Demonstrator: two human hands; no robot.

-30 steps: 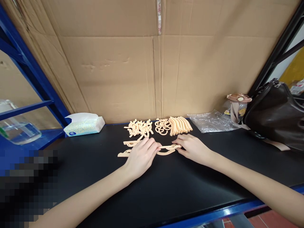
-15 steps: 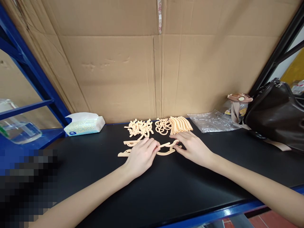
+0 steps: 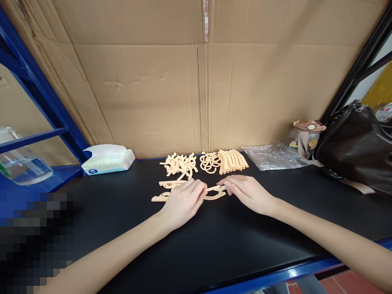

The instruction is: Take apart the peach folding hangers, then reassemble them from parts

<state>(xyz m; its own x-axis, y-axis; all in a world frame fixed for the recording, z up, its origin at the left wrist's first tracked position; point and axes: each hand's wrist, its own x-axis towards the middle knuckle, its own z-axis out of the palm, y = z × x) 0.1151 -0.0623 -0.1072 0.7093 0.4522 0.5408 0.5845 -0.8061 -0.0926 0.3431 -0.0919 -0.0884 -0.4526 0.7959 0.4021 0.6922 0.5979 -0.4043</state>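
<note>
Right hand [image 3: 249, 194] just came back in and pinched the right end of the curved peach piece [image 3: 214, 192], left hand [image 3: 182, 203] gripping the other end, so both hold it.

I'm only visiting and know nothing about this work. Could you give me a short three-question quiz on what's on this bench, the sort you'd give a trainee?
1. True or false: the tissue pack lies to the left of the loose heap of peach pieces.
2. What do the left hand and the right hand pinch between them? A a clear bag; B a curved peach piece; C a bottle.
3. Fill the gap: the brown handbag sits at the far ____ end of the black tabletop.
Key: 1 true; 2 B; 3 right.
</note>
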